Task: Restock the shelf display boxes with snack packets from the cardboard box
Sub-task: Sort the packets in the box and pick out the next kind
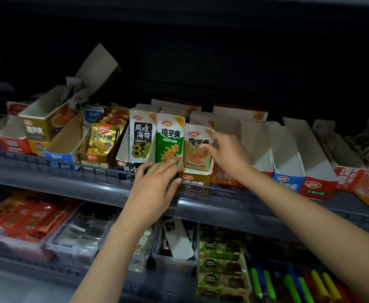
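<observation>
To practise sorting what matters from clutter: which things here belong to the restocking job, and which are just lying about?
Job: left hand, right hand, tan packet, green packet, tan display box, empty display boxes.
Lying about: phone, red packets on the lower shelf.

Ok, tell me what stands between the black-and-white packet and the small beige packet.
A tall green-and-white snack packet stands there, upright in the row; the head view shows it.

Head view, looking down, close to shelf [201,206]
</observation>
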A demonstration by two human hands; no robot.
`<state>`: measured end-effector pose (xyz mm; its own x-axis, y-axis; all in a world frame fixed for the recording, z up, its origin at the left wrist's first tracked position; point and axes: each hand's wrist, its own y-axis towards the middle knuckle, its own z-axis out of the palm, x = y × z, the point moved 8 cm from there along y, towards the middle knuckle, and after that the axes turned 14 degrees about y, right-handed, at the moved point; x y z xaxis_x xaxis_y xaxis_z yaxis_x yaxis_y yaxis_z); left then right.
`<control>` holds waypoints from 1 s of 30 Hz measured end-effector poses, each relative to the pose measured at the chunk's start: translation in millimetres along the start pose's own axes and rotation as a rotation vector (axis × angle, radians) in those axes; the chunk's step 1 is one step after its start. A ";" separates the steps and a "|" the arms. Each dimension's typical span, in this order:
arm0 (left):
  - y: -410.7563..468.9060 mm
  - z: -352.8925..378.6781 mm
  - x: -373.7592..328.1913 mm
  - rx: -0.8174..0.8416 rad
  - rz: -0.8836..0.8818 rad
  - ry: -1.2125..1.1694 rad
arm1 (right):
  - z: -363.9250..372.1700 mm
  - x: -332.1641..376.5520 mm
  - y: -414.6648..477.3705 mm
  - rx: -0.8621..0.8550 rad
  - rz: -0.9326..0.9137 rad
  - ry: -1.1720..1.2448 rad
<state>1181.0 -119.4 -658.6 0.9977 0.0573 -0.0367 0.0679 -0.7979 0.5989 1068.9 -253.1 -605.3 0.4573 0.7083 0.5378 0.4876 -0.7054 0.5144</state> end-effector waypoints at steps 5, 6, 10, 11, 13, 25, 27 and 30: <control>0.4 0.1 -0.1 0.005 0.002 0.005 | 3.4 -4.2 8.4 -0.009 0.102 -0.023; 0.4 0.1 0.0 0.004 0.000 0.004 | 4.6 -3.1 9.4 -0.006 0.110 -0.051; 0.5 0.9 0.7 0.008 -0.007 -0.008 | -0.6 4.7 11.1 -0.075 0.111 -0.187; 0.6 0.8 0.8 0.007 -0.008 -0.006 | -2.3 5.5 10.9 -0.097 0.117 -0.195; 0.6 0.9 0.4 0.007 -0.008 -0.004 | -3.5 5.4 10.3 -0.122 0.134 -0.198; -1.1 1.5 0.9 0.030 -0.022 -0.006 | -4.9 -3.8 9.8 -0.240 0.251 -0.078; -1.4 1.5 0.7 0.029 -0.031 -0.017 | -4.5 -4.5 10.7 -0.235 0.252 -0.044; -2.0 2.1 -0.6 0.025 -0.039 -0.025 | -4.9 -1.5 11.4 -0.232 0.201 -0.063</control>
<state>1180.3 -119.2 -661.4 0.9941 0.0741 -0.0798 0.1067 -0.8102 0.5763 1070.2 -262.3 -596.9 0.5758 0.5495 0.6053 0.2039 -0.8135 0.5446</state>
